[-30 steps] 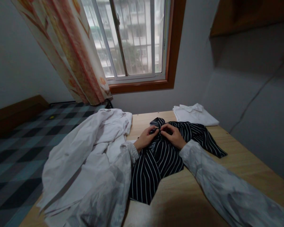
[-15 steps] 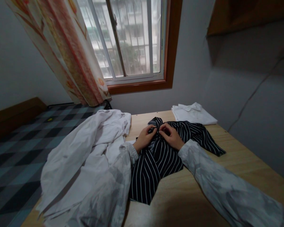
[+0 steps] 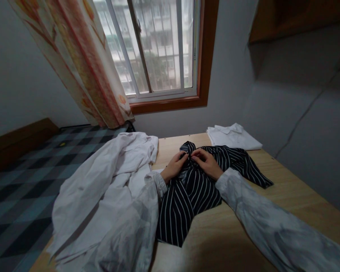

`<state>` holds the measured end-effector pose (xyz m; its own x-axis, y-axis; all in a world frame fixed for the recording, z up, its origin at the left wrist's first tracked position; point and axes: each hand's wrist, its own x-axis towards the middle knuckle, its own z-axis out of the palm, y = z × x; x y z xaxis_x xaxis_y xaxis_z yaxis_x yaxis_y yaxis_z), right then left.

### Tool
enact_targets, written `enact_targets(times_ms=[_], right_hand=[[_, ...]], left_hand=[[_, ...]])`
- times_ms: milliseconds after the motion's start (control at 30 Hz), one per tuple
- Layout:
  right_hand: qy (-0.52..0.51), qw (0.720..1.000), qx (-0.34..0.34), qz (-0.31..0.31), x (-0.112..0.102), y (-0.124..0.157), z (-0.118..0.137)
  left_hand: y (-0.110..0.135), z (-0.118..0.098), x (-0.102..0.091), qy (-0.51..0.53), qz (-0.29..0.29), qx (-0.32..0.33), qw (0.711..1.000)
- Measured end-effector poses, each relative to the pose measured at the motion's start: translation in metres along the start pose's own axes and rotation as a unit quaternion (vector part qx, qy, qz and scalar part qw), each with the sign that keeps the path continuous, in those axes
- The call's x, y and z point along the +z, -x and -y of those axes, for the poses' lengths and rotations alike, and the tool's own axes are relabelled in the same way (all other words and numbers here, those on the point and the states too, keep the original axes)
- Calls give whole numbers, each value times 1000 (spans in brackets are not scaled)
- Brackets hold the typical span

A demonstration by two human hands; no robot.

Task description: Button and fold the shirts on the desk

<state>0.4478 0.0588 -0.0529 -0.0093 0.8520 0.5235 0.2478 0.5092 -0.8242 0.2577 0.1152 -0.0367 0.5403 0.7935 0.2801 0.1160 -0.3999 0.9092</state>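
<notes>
A black shirt with white stripes lies rumpled on the wooden table, its collar end toward the window and one sleeve stretched out to the right. My left hand pinches the cloth just below the collar. Close beside it, my right hand is closed on the same part of the shirt, fingertips almost meeting those of the left. Whatever small detail sits between the fingertips, such as a button, is too small to make out. Left of the shirt, a white shirt is spread loosely, partly under my left sleeve.
A folded white garment rests at the table's far right corner. The wooden table borders a bed with a checked cover on the left. Behind stand a window and a patterned curtain; a wooden shelf hangs upper right.
The view has shifted very slightly, moving everything a little to the right and down. Both hands keep their pinch on the striped shirt near its collar.
</notes>
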Motion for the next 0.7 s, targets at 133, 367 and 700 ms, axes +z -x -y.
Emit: enact_targets(times_ms=[133,367,700], right_hand=[[64,996,-21,-58,-6,-3,3],[364,926,5,-97,-85,-18,-12],[448,879,146,77,-133,-11,-23]], left_hand=[[-2,2,-3,18,-43,5,999],[-18,-5,-42,73,-194,-72,976],[19,-21,-84,-415,65,-221,880]])
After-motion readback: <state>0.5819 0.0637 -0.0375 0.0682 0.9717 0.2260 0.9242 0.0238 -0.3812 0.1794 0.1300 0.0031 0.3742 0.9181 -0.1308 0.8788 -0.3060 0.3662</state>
